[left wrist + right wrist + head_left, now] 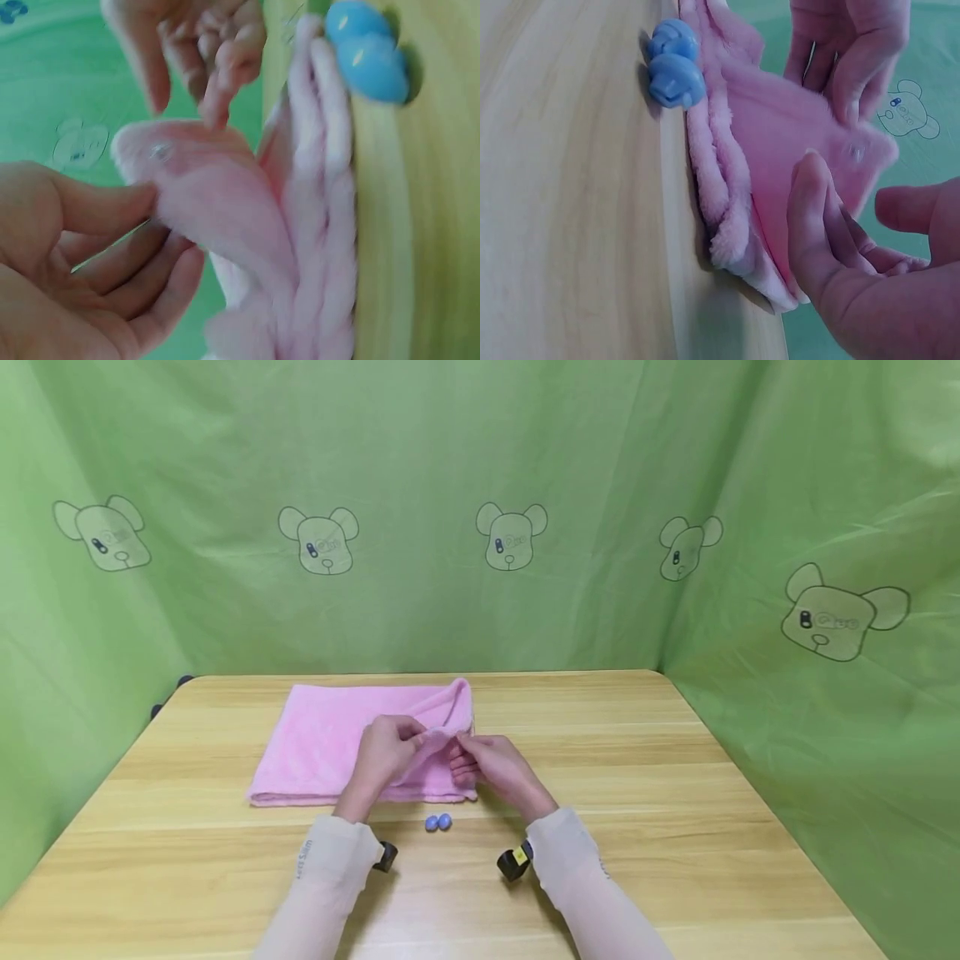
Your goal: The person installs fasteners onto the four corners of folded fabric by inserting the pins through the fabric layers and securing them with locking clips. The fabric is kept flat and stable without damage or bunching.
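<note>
A folded pink plush blanket [322, 743] lies on the table, its near right corner raised. My left hand [381, 750] pinches that raised corner between thumb and fingers. A small shiny clear piece [855, 152] sits on the cloth beside the left fingertips; its kind is too blurred to tell. Just right of the corner is my right hand [504, 770], thumb and forefinger apart in the right wrist view [877, 262], with nothing held between them. Whether its fingertips touch the cloth I cannot tell. Two small rounded blue plastic pieces [676, 81] lie side by side before the blanket's near edge.
The wood-grain table [637, 810] extends to both sides of the blanket. Green curtains [420, 610] printed with bear faces hang behind and along the sides. A black wrist camera [513, 863] is worn below the right hand, another [386, 857] below the left.
</note>
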Action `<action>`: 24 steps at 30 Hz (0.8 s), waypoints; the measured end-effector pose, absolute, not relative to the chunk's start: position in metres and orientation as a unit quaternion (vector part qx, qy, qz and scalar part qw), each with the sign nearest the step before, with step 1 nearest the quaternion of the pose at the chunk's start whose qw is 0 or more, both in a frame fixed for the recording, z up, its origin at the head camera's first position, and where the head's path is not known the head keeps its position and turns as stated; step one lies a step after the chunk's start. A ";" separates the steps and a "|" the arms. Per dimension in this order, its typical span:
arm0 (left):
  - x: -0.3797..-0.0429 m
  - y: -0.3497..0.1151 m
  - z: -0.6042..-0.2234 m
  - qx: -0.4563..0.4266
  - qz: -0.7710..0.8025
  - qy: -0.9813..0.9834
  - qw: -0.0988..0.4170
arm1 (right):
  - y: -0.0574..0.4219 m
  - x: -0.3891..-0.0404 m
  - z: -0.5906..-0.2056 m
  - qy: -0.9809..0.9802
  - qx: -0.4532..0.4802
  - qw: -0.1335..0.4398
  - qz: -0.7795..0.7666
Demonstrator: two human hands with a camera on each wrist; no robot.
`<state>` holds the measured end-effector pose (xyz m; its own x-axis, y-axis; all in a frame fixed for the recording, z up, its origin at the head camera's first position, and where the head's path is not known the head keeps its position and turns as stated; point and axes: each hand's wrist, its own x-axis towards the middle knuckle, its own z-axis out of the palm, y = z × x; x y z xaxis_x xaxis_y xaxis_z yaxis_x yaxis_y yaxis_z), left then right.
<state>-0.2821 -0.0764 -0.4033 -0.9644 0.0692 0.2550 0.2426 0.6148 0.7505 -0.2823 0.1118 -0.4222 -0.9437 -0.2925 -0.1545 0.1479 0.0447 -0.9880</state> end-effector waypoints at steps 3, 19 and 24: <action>-0.286 -0.089 -0.402 -0.039 -0.442 -0.888 0.116 | 0.112 -0.283 -0.422 0.711 -0.044 0.152 -0.685; -0.295 -0.119 -0.420 0.045 -0.435 -0.899 0.037 | 0.115 -0.283 -0.423 0.727 -0.038 0.139 -0.672; -0.292 -0.112 -0.414 0.044 -0.424 -0.901 0.077 | 0.115 -0.285 -0.425 0.727 -0.040 0.139 -0.671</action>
